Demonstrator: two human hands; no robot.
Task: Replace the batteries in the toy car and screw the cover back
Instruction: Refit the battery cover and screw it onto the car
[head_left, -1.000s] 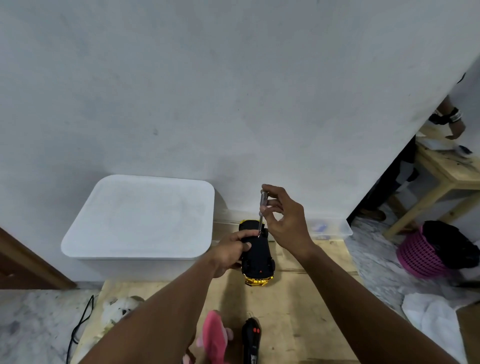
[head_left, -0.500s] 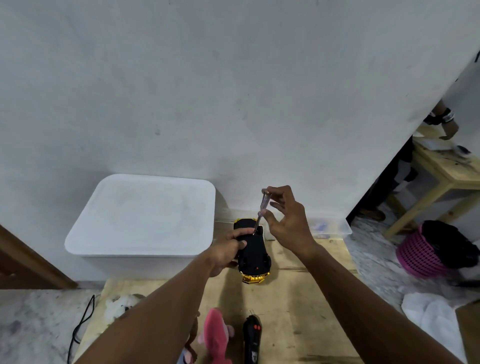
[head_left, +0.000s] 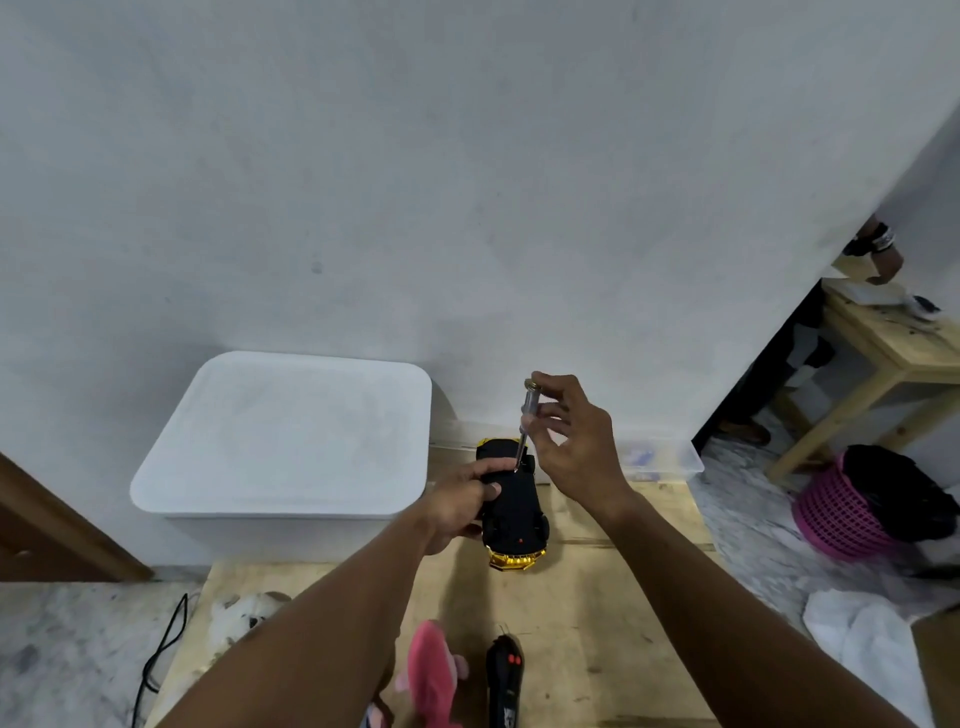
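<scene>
The toy car (head_left: 514, 514) lies upside down on the wooden table (head_left: 597, 613), black underside up, gold bumper toward me. My left hand (head_left: 462, 506) grips its left side and holds it steady. My right hand (head_left: 574, 441) pinches a small screwdriver (head_left: 525, 423) with a clear handle, held nearly upright. Its tip touches the far part of the car's underside. The screw and the battery cover are too small to make out.
A white lidded bin (head_left: 285, 441) stands left of the car. A black remote control (head_left: 504, 680), a pink plush toy (head_left: 431, 675) and a white plush toy (head_left: 244, 613) lie near the front edge. A clear shallow container (head_left: 660, 457) sits behind. A pink basket (head_left: 841, 514) and another person's table are at right.
The screwdriver has stayed on the car's underside while my right fingers shifted on its handle. The car and my left hand moved slightly left and back.
</scene>
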